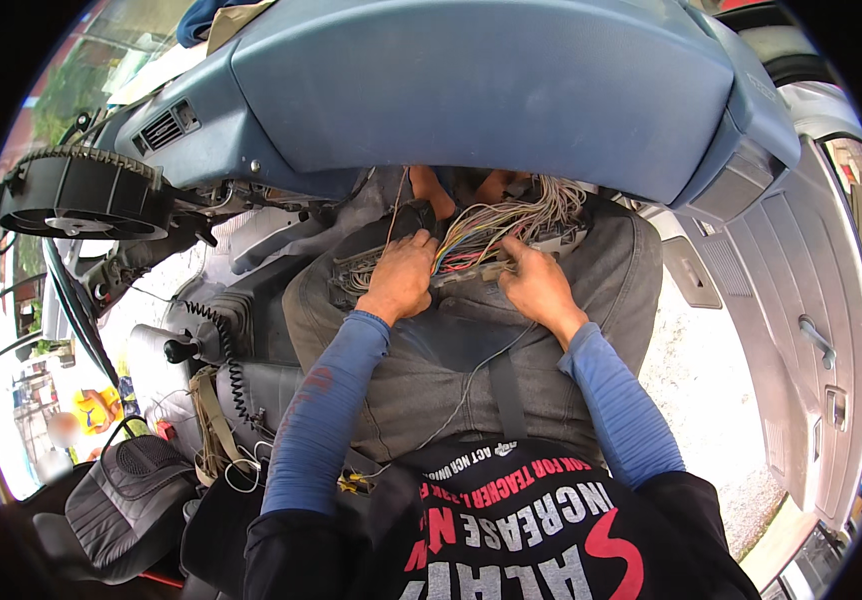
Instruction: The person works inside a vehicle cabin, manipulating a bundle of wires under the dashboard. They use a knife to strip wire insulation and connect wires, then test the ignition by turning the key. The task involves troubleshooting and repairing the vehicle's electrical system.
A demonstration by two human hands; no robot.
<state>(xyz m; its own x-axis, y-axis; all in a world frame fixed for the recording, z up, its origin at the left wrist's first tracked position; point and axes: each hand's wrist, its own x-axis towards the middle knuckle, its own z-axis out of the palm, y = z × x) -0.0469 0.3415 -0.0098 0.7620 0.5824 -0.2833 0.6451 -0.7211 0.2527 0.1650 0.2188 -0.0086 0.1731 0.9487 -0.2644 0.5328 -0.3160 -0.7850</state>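
Observation:
A thick bundle of thin wires (pixel 536 215), mostly beige with some red, blue, yellow and green, spreads over a grey wired unit (pixel 569 238) on my lap. My left hand (pixel 403 275) is closed over the left part of this wiring, its fingertips against a dark piece beside the coloured wires. Bent round the unit's near edge, my right hand (pixel 539 287) has a digit laid on the red wires. Its other fingers are partly hidden. More wires (pixel 356 272) show at the unit's left end. A thin brown wire (pixel 398 205) rises past my left hand.
The blue dashboard (pixel 481 85) overhangs my knees. To the left are a steering wheel (pixel 76 222), a gear lever (pixel 183 350) and a coiled black cord (pixel 223 345). An open door (pixel 781 320) stands to the right. A grey cable (pixel 471 385) crosses my lap.

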